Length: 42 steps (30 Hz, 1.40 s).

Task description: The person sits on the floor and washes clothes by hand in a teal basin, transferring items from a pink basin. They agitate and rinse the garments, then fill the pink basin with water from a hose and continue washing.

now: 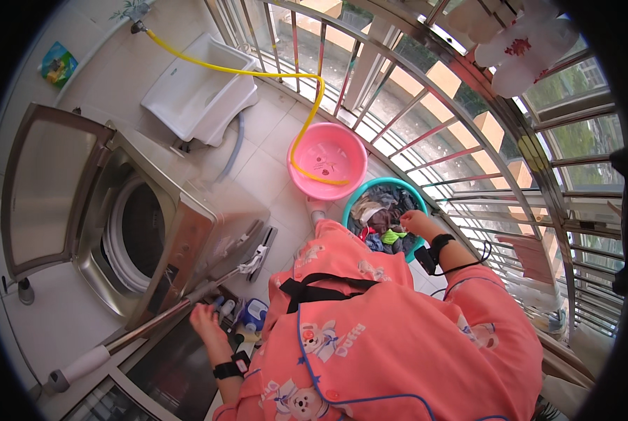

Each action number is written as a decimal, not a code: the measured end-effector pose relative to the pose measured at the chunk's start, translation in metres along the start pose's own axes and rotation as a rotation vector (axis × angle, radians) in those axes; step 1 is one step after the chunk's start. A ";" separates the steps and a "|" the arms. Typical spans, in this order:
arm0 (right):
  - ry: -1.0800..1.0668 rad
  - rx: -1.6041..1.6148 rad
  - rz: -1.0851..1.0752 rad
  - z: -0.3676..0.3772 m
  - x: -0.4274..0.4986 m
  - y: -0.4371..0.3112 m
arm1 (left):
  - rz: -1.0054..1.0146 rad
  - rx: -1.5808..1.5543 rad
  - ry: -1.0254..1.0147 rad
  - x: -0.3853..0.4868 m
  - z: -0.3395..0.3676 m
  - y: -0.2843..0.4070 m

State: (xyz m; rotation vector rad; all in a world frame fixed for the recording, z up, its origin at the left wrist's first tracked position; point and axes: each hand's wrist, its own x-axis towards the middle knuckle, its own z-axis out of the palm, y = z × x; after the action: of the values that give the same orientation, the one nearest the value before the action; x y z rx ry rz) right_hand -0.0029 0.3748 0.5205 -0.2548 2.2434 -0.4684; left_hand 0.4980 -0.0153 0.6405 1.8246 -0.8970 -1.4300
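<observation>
My right hand (417, 223) is over the right rim of a teal basin (351, 202), its fingers bent at the laundry (378, 217) heaped inside. Whether the fingertips grip any cloth cannot be made out. Dark, grey and beige pieces make up most of the heap, with a bright green one (393, 236) near the front. Off to the left, my left hand (206, 319) is raised beside the pole of a flat mop (203, 291), fingers loosely bent and apart, with nothing seen in it. A top-loading washing machine (198, 231) stands beyond that hand, its lid (56, 189) raised and its drum (144, 231) visible.
A pink basin (327, 152) touches or nearly touches the teal one. Into it hangs a yellow hose (230, 68) from a wall tap (137, 25). Behind is a white sink (198, 89). Metal railings (424, 94) curve along the right. A blue bottle (253, 314) stands near my left hand.
</observation>
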 end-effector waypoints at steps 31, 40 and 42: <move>-0.020 0.482 0.187 -0.053 0.080 0.011 | 0.384 0.240 -0.656 0.094 0.415 0.319; 0.192 0.624 0.219 -0.090 0.077 -0.050 | 0.467 0.152 -0.581 0.210 0.516 0.434; 0.237 0.648 0.243 -0.095 0.074 -0.085 | 0.486 0.126 -0.549 0.250 0.540 0.464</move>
State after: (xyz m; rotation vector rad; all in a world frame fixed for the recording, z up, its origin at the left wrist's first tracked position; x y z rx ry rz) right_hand -0.1207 0.2963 0.5624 0.4223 2.1725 -1.0952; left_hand -0.0442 -0.5215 0.7790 1.1712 -1.6045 -1.5868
